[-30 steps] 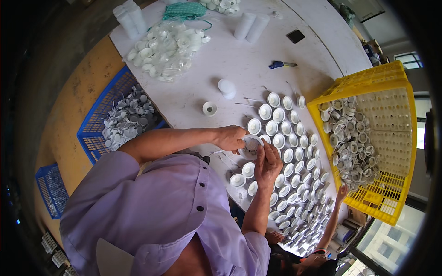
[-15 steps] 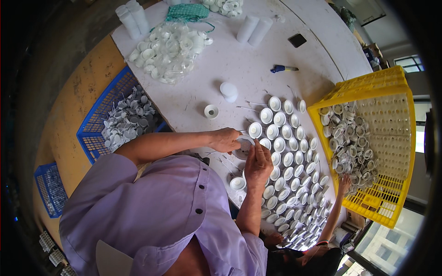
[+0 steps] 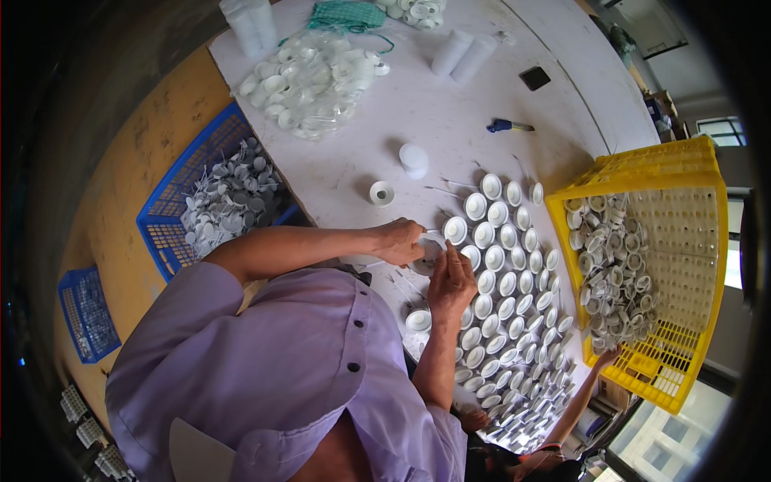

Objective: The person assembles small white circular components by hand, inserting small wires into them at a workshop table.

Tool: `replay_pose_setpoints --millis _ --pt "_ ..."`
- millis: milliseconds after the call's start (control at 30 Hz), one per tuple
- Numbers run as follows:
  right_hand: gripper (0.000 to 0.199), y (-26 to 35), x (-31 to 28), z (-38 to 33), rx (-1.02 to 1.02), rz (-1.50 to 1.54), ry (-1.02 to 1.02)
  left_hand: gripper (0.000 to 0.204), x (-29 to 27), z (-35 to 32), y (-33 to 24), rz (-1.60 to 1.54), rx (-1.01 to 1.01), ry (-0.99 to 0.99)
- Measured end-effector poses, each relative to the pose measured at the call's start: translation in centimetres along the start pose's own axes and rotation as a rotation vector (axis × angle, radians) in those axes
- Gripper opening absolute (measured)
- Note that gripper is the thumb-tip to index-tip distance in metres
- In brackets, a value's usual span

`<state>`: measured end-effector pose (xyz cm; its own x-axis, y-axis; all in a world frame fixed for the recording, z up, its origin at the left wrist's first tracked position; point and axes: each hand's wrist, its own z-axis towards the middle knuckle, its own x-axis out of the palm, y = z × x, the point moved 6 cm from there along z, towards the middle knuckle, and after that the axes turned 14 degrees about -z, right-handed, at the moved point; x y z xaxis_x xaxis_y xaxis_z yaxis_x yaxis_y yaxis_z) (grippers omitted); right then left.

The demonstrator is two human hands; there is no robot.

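Note:
Close to my body, my left hand (image 3: 399, 242) and my right hand (image 3: 452, 285) grip opposite sides of a round white light fitting (image 3: 429, 254). Its greyish round face is turned up, and my fingers hide part of its rim. Right beside my hands, rows of round white light fittings (image 3: 495, 257) stand on the table, several with thin wires trailing out. Beyond my left hand sits a single white cup-shaped part (image 3: 382, 194), and past it a short stack of white discs (image 3: 414, 159).
Grey round parts fill a blue basket (image 3: 193, 150) at left. A tipped yellow crate (image 3: 634, 177) holds fittings at right, where a co-worker's hand (image 3: 608, 357) reaches. Farther back are a clear bag of white cups (image 3: 309, 84), a blue cutter knife (image 3: 509, 125) and white cylinders (image 3: 462, 56).
The whole view has shifted slightly, so the table things appear farther right and lower. My hands keep their hold on the fitting. The co-worker's hand has moved toward the crate's near lower edge.

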<state>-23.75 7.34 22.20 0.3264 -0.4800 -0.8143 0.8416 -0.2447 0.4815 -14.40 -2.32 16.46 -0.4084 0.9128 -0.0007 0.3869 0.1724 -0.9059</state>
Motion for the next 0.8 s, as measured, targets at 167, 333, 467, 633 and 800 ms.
replay_pose_setpoints --millis 167,333,467,633,800 --pt "0.021 -0.7 2.2 -0.2 0.035 0.075 0.092 0.019 -1.0 -0.6 3.0 -0.259 -0.042 0.073" --pt "0.02 1.0 4.1 0.9 -0.062 0.134 0.157 0.023 -2.4 -1.3 5.3 -0.353 -0.041 0.186" --pt "0.022 1.4 7.5 1.3 -0.035 0.304 0.356 0.025 -4.2 -2.6 6.0 -0.547 -0.003 0.039" --pt "0.043 -3.0 14.7 2.7 0.337 0.484 0.488 0.029 -8.0 -4.0 9.8 -0.621 -0.115 -0.159" --pt "0.062 1.0 18.2 4.6 -0.262 -0.081 0.272 0.028 -9.6 -5.2 10.8 -0.634 -0.127 -0.267"
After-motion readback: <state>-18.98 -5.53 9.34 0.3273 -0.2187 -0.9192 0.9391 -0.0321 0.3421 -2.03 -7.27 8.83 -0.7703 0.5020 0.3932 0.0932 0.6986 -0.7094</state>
